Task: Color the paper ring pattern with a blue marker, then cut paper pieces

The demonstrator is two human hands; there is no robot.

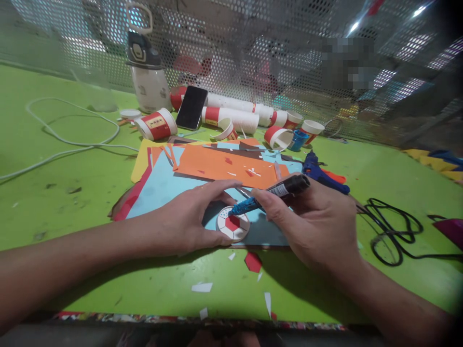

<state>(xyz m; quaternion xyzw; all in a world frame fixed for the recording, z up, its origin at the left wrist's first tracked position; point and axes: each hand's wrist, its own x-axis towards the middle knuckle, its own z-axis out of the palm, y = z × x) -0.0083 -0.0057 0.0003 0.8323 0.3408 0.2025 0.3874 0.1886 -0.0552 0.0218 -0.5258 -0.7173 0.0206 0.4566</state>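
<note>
A small white disc with a red hexagon at its middle and dark lines running out to its rim lies over light blue paper. My left hand curves around it, thumb at the near edge and fingers at the far edge. Blue dots show on the disc's upper left part. Gripped in my right hand is a marker pen, black at the back and speckled blue toward the tip. The tip touches or hovers just over the disc; I cannot tell which. A slim grey thing beside the pen is partly hidden.
Orange paper and scraps lie beyond my hands. Behind are a phone, paper cups and a bottle before a perforated screen. To the right sit a blue glue gun and black cable. A red hexagon lies in front.
</note>
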